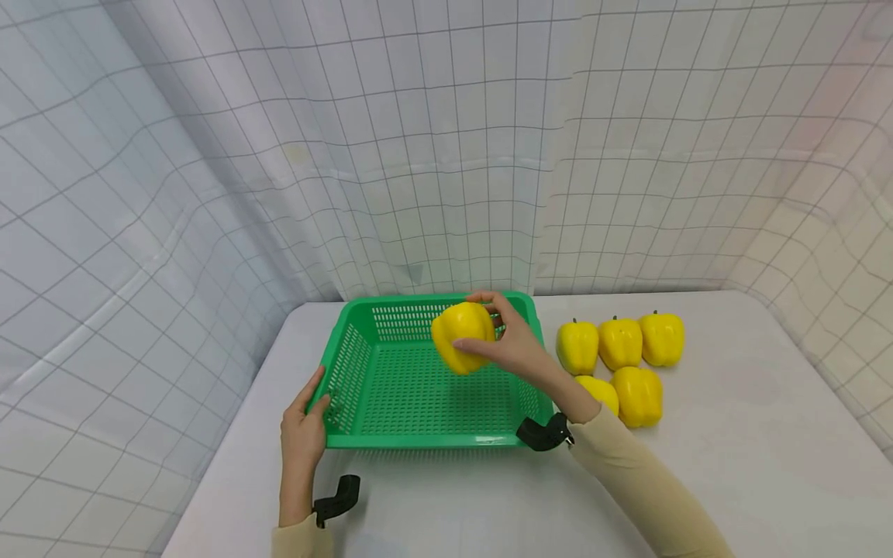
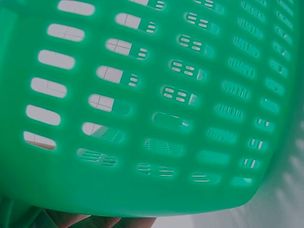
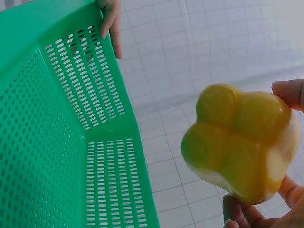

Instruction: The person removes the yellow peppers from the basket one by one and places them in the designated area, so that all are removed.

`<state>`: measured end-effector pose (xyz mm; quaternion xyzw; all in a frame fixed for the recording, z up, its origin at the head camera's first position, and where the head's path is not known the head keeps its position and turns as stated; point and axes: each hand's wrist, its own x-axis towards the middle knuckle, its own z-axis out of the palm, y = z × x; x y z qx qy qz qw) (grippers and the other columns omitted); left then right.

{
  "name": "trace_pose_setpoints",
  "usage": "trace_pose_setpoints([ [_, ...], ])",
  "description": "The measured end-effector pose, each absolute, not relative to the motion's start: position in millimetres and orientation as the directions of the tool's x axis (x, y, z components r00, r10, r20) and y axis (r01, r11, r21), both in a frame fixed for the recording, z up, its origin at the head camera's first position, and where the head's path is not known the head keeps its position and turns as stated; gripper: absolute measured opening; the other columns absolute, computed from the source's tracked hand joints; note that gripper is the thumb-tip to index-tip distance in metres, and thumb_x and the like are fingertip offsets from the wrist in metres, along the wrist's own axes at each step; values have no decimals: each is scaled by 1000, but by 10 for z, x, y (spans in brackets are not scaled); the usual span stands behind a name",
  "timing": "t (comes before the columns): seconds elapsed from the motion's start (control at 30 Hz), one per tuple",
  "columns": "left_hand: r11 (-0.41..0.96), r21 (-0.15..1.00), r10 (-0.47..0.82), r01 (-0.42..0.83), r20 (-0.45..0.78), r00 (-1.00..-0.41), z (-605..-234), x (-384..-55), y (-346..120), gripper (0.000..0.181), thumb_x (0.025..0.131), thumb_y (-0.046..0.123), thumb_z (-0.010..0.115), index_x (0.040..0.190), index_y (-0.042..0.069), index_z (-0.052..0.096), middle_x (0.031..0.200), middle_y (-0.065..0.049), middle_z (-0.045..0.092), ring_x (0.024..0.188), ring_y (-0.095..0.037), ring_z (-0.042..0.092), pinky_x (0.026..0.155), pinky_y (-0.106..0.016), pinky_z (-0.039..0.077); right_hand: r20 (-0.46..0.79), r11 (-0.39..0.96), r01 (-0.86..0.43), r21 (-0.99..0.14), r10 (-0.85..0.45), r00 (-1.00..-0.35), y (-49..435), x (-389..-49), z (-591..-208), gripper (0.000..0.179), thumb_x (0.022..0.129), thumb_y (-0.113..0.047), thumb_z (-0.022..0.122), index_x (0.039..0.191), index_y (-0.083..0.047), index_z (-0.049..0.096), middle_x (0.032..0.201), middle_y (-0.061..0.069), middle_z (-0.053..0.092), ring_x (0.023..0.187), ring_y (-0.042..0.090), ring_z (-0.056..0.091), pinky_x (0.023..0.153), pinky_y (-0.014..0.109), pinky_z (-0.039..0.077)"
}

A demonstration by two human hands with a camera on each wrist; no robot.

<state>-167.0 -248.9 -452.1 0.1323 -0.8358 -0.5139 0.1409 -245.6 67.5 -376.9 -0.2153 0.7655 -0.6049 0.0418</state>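
A yellow bell pepper (image 1: pixel 462 335) is held up over the green plastic basket (image 1: pixel 432 441), between the thumb and fingers of my right hand (image 1: pixel 518 343). The right wrist view shows the lobed end of this pepper (image 3: pixel 232 142) turned to the camera, with fingertips at its side. At the basket's left side, my left hand (image 1: pixel 304 431) grips the rim, thumb on the inner side and fingers outside. Slotted basket wall (image 2: pixel 137 190) fills most of the left wrist view, where only a few fingertips show at the bottom edge.
Right of the basket, several yellow bell peppers (image 1: pixel 620 343) stand grouped on the white table (image 1: pixel 732 434), the nearest one partly behind my right forearm. White gridded curtains (image 1: pixel 446 155) enclose the table at the back and sides. A black wrist mount (image 1: pixel 544 432) overlaps the basket's front right corner.
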Motion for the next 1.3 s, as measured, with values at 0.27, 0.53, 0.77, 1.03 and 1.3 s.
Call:
trace_pose_setpoints([
  [0.27, 462, 883, -362, -88, 97, -927, -4509, -1682, -2508, 46, 101, 15, 44, 146, 20, 40, 148, -10, 35, 136, -34, 25, 103, -56, 23, 231, 118, -267, -956, -252, -940, 954, -2360, -3853, 59, 82, -26, 74, 133, -20, 44, 122, 13, 45, 93, 33, 49, 72, 40, 50],
  [0.53, 458, 884, -364, -90, 95, -927, -4506, -1679, -2520, 45, 101, 16, 44, 146, 22, 40, 148, -10, 35, 136, -34, 25, 103, -56, 23, 209, 93, -223, -970, -147, -967, 1241, -2270, -3928, 60, 85, -22, 72, 136, -17, 41, 124, 15, 43, 95, 32, 47, 76, 41, 47],
  [0.77, 448, 890, -365, -85, 96, -926, -4513, -1682, -2514, 46, 101, 13, 44, 146, 20, 41, 148, -10, 34, 136, -34, 25, 103, -56, 23, 151, 72, -155, -985, -56, -987, 1500, -2208, -3993, 62, 87, -24, 70, 139, -16, 36, 119, 14, 38, 97, 31, 47, 75, 35, 48],
  [1.03, 435, 896, -367, -90, 85, -926, -4523, -1682, -2505, 46, 101, 14, 44, 146, 21, 41, 148, -12, 34, 136, -35, 25, 103, -56, 24, 147, 64, -143, -988, 64, -987, 1864, -2151, -4068, 57, 91, -23, 66, 139, -23, 37, 116, 8, 36, 101, 23, 43, 77, 24, 46],
  [1.3, 434, 897, -375, -88, 90, -923, -4524, -1682, -2486, 46, 100, 12, 45, 145, 20, 42, 147, -11, 35, 136, -34, 26, 103, -55, 24, 170, 89, -157, -984, 162, -972, 2217, -2076, -4143, 57, 91, -22, 65, 142, -21, 38, 121, 8, 40, 100, 18, 46, 77, 16, 44],
])
